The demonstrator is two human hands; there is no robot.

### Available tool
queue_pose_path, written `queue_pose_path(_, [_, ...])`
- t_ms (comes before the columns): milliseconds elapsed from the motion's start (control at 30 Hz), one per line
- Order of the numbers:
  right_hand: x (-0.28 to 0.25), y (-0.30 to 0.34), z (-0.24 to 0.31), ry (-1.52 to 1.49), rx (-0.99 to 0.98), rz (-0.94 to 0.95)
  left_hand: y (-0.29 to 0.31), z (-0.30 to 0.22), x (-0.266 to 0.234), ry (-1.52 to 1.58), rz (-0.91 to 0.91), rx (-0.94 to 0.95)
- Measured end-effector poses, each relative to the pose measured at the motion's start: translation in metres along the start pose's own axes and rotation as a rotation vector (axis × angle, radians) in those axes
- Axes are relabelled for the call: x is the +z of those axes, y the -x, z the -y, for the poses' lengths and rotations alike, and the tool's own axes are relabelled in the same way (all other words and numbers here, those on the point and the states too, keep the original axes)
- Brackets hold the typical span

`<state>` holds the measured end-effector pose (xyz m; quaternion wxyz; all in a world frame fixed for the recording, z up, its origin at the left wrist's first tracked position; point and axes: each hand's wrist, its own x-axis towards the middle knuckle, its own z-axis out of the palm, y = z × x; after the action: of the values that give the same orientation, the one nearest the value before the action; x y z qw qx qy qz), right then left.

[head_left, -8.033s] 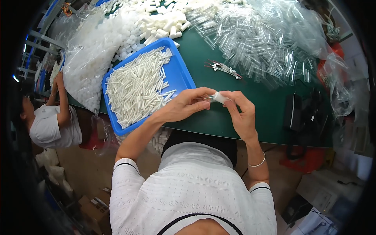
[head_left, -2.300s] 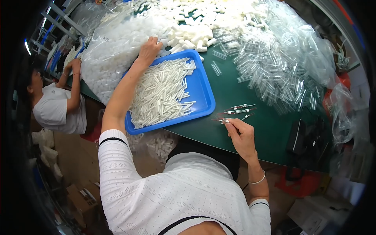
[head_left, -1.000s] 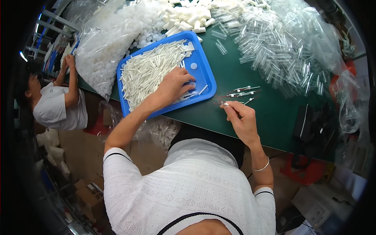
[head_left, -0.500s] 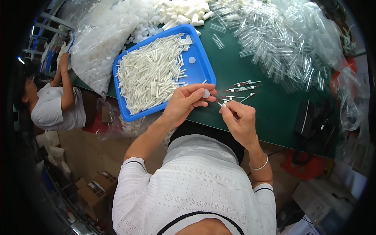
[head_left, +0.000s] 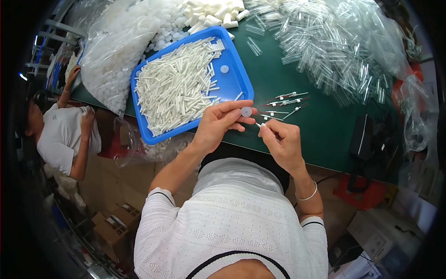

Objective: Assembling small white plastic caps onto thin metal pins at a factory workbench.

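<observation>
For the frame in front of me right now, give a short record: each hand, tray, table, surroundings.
Left hand: pinches a round white disc
Right hand: pinches a small white piece, details too small to tell
Blue tray: holds white sticks and a loose disc
Green table: slim parts with reddish ends right of the tray; clear tubes farther right
Surroundings: co-worker at left

No text legible; label point(head_left: 114, 220) on brown carton point(head_left: 106, 234) blurred

smooth plastic disc point(head_left: 246, 112), glossy tray point(head_left: 236, 80)
</observation>
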<state>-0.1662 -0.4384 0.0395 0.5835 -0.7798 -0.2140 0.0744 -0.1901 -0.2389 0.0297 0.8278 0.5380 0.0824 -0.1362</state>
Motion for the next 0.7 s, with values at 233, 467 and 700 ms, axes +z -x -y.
queue_pose_path(233, [0.0012,0.0,-0.0044,-0.057,0.084,-0.011,0.0031,0.0022,-0.0014,0.017,0.012,0.029])
queue_pose_path(467, [-0.0004,0.0004,-0.0045,-0.052,0.071,-0.013,0.0044,0.0045,-0.003,0.058,0.013,0.047])
queue_pose_path(700, [-0.0011,0.0018,-0.0059,-0.043,0.077,-0.012,0.0055,0.006,-0.0041,0.086,0.03,0.031])
